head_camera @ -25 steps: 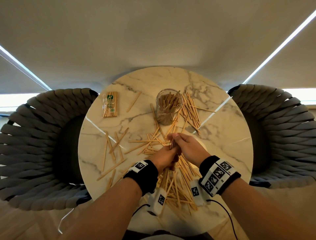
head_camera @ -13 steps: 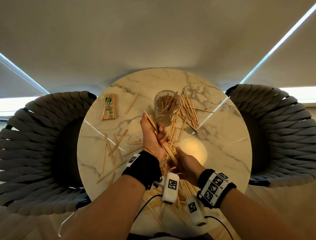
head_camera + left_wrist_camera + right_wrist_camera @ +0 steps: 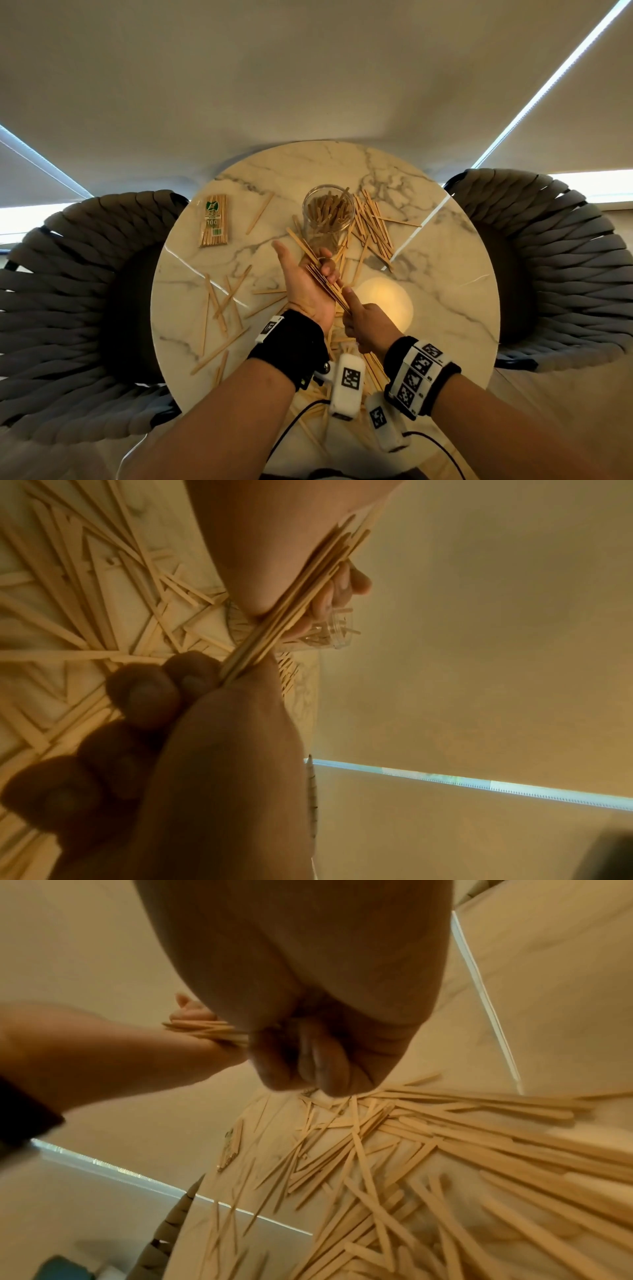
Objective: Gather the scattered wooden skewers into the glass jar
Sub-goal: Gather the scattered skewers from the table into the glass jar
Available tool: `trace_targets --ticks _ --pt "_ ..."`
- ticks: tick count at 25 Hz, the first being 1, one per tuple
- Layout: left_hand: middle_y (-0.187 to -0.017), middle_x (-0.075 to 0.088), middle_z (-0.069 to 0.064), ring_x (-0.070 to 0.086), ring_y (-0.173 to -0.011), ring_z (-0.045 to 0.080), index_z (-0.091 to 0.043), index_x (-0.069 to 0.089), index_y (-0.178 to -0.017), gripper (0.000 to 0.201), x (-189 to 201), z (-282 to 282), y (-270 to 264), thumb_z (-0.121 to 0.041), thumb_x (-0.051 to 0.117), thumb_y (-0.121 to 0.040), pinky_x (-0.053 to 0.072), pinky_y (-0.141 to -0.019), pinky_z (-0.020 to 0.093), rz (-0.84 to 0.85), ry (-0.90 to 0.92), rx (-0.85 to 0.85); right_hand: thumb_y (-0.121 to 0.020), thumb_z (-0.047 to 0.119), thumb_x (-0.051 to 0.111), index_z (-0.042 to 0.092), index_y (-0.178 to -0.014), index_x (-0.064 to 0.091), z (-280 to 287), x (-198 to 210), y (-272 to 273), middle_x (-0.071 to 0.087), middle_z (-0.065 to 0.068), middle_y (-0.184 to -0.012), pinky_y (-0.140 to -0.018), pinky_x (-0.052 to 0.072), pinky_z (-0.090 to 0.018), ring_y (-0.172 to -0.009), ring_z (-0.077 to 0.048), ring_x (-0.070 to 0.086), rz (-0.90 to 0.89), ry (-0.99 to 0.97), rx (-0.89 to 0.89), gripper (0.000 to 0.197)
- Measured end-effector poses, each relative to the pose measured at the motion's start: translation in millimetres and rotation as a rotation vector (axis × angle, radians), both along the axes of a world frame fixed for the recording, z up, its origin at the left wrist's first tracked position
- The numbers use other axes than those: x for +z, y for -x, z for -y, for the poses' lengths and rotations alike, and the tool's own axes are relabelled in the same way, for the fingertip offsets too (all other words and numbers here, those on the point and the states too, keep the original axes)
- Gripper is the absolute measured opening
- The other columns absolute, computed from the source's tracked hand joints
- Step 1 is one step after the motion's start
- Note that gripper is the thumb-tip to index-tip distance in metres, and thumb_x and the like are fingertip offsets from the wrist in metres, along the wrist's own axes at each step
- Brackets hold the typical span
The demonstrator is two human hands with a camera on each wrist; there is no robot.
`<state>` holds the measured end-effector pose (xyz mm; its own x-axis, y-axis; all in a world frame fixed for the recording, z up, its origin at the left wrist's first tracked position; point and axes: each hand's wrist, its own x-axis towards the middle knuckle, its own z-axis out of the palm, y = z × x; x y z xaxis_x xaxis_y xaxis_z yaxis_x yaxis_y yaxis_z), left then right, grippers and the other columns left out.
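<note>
A glass jar (image 3: 328, 219) with several skewers standing in it sits at the table's far middle. Just in front of it my left hand (image 3: 313, 275) is palm up, fingers curled over a bundle of skewers (image 3: 327, 284) that slants across the palm; the thumb sticks out. My right hand (image 3: 358, 310) is below it, its thumb and curled fingers pinching the bundle's near end. The left wrist view shows the bundle (image 3: 301, 610) running from the left fingers (image 3: 342, 588) down into the right hand (image 3: 178, 710), with the jar (image 3: 329, 634) behind.
Loose skewers lie on the round marble table (image 3: 445, 291): a heap right of the jar (image 3: 373, 226), some at the left (image 3: 222, 301), many near me (image 3: 411, 1150). A sealed skewer packet (image 3: 214, 221) lies far left. Grey woven chairs (image 3: 68, 291) flank the table.
The left hand lifted the bundle from the near pile toward the jar and turned palm up. The right hand followed up and now holds the bundle's near end.
</note>
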<state>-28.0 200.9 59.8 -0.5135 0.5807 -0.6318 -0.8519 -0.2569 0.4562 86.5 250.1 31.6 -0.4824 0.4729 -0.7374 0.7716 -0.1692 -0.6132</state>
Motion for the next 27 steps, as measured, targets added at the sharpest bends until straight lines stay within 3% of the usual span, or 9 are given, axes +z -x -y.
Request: trace_targets --ticks 2,3,6,8,11,15,19,23,27 --pt "-0.055 0.037 -0.002 0.033 -0.05 0.014 -0.014 0.057 -0.07 0.069 2 -1 1 -0.076 0.034 -0.091 0.031 -0.061 0.033 0.007 0.038 -0.011 -0.104 0.04 0.04 0.035 -0.102 0.058 -3 1 0 0.052 -0.004 -0.07 -0.053 0.041 -0.029 -0.058 -0.016 0.046 0.043 -0.066 0.055 0.019" --pt "-0.055 0.038 -0.003 0.034 -0.049 0.013 -0.015 0.058 -0.075 0.056 2 0 1 -0.062 0.038 -0.096 0.032 -0.062 0.032 0.0 0.064 -0.005 -0.104 0.041 0.041 0.027 -0.106 0.064 -4 1 0 0.053 -0.004 -0.07 -0.057 0.043 -0.03 -0.059 -0.016 0.047 0.055 -0.072 0.041 0.027" --pt "-0.058 0.04 -0.004 0.037 -0.05 0.013 -0.014 0.064 -0.097 0.045 3 3 5 -0.052 0.039 -0.097 0.033 -0.061 0.032 0.049 0.045 0.052 -0.1 0.058 0.039 0.013 -0.064 0.061 -5 -1 -6 0.057 -0.002 -0.062 -0.069 0.045 -0.034 -0.057 -0.019 0.05 0.054 -0.084 -0.062 0.061" --pt "-0.057 0.036 -0.005 0.035 -0.051 0.012 -0.015 0.065 -0.101 0.052 3 2 6 -0.061 0.042 -0.096 0.032 -0.061 0.031 0.056 0.066 0.045 -0.099 0.06 0.04 0.013 -0.058 0.058 -4 -4 -6 0.057 -0.001 -0.058 -0.068 0.045 -0.033 -0.056 -0.019 0.051 0.047 -0.122 -0.07 0.065" --pt "-0.058 0.033 -0.006 0.033 -0.049 0.01 -0.014 0.062 -0.114 0.027 5 -2 4 -0.03 0.045 -0.102 0.031 -0.06 0.029 -0.005 0.13 0.014 -0.101 0.056 0.04 0.014 -0.057 0.056 -2 -2 -4 0.053 -0.002 -0.056 -0.066 0.042 -0.033 -0.054 -0.019 0.047 0.017 -0.087 -0.072 0.063" --pt "-0.058 0.034 -0.005 0.034 -0.051 0.012 -0.016 0.065 -0.114 0.053 3 2 3 -0.061 0.043 -0.099 0.034 -0.06 0.032 0.008 0.075 0.029 -0.106 0.038 0.039 0.013 -0.081 0.063 -2 4 -5 0.059 -0.011 -0.072 -0.071 0.039 -0.032 -0.064 -0.021 0.05 0.027 -0.14 0.038 0.042" --pt "-0.057 0.035 -0.005 0.034 -0.049 0.011 -0.013 0.064 -0.114 0.037 0 0 -6 -0.045 0.049 -0.103 0.039 -0.059 0.03 -0.121 0.158 -0.03 -0.107 0.03 0.039 0.016 -0.142 0.05 1 -4 -4 0.066 -0.012 -0.09 -0.069 0.035 -0.031 -0.07 -0.02 0.05 0.123 -0.124 0.03 0.039" --pt "-0.053 0.039 -0.007 0.034 -0.047 0.011 -0.012 0.062 -0.091 0.034 -4 3 -3 -0.045 0.057 -0.1 0.036 -0.048 0.028 -0.384 0.276 0.057 -0.102 0.057 0.036 0.005 -0.087 0.067 5 0 -7 0.064 -0.005 -0.066 -0.07 0.052 -0.035 -0.056 -0.017 0.06 -0.031 -0.084 -0.111 0.062" --pt "-0.053 0.028 -0.003 0.023 -0.045 0.013 -0.014 0.058 -0.083 0.058 7 5 21 -0.068 0.041 -0.097 0.021 -0.044 0.025 -0.231 0.217 0.203 -0.104 0.049 0.038 0.004 -0.109 0.062 4 3 -5 0.064 -0.014 -0.088 -0.073 0.059 -0.041 -0.071 -0.025 0.064 -0.152 0.224 -0.464 0.051"
